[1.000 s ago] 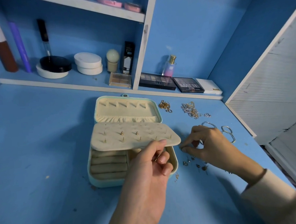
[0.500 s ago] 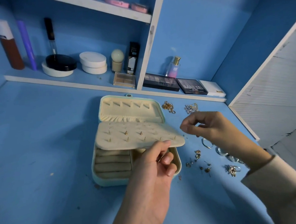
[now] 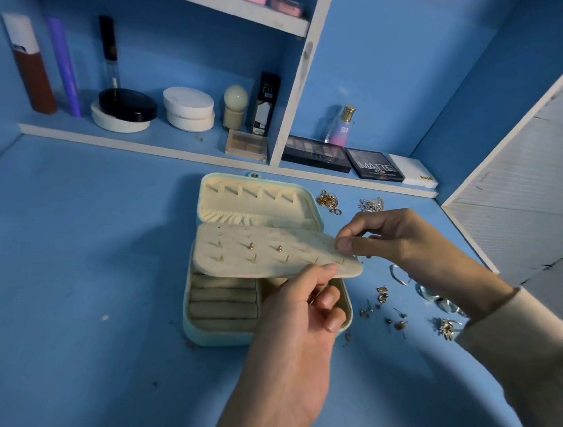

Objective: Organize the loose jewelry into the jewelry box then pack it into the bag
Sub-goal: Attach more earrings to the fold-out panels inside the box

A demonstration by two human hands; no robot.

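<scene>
Here the mint jewelry box (image 3: 195, 335) sits open on the counter (image 3: 75, 302), with ring rolls (image 3: 223, 301) in its base and a few gold studs (image 3: 250, 246) stuck in the earring panel (image 3: 244, 268) tilted above it. The left hand (image 3: 300, 318) pinches the panel's near edge in a narrow grip. The right hand (image 3: 396, 240) has its grip pinched at the panel's right end, its contents too small to tell, while loose jewelry (image 3: 381, 296) lies on the counter just right of the box.
</scene>
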